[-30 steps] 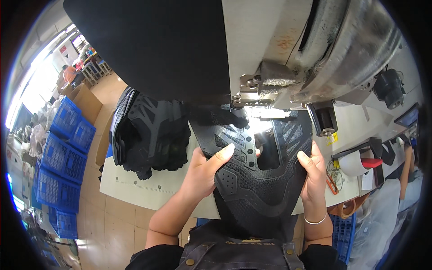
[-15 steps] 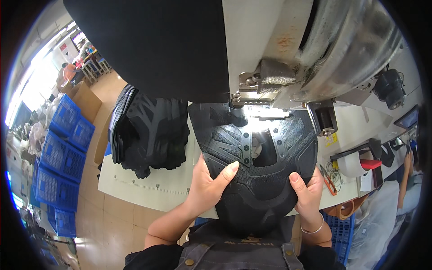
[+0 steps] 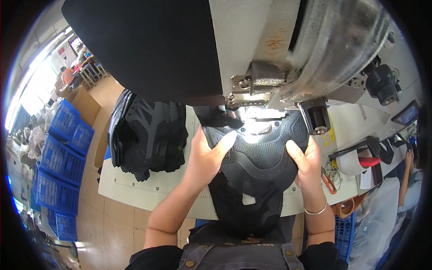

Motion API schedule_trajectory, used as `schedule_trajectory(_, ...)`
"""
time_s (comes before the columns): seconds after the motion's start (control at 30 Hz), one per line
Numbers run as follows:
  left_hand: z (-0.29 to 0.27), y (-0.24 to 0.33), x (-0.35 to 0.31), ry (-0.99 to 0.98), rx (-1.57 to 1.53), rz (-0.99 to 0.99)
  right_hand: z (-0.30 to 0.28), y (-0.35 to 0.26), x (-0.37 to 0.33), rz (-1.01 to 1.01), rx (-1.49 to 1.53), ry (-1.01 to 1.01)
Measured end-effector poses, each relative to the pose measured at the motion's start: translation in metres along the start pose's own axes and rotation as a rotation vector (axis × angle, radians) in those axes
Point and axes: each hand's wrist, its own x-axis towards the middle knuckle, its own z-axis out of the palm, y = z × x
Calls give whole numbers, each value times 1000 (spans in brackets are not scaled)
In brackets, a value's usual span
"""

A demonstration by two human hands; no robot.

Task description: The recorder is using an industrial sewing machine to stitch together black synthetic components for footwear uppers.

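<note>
A black textured shoe upper (image 3: 256, 157) lies under the lit work area of an industrial machine head (image 3: 256, 85), which hides its far part. My left hand (image 3: 207, 155) grips its left edge, thumb on top and fingers beneath. Along the right edge, my right hand (image 3: 307, 162) holds it the same way. More black material (image 3: 252, 209) with a pale gap in it hangs from the near side, over the table edge towards my apron. A thick stack of black shoe uppers (image 3: 150, 135) rests on the table to the left.
Orange-handled snips (image 3: 330, 181) lie right of my right hand on the white table (image 3: 135, 189). Blue crates (image 3: 58, 180) line the floor at left. A co-worker's arm (image 3: 406, 173) shows at far right; another person (image 3: 67, 76) sits at far left.
Both hands have moved away from me, pushing the shoe upper farther under the machine head. Its central opening is now mostly hidden, and more black material shows at the near side.
</note>
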Motion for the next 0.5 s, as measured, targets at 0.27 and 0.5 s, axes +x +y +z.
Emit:
schedule_trajectory(0.27, -10, 2, 25, 4, 58, -10, 5, 3, 12, 21, 31, -34)
schedule_trajectory(0.5, -12, 5, 6, 10, -13, -65, 15, -1, -8, 126, -46, -70)
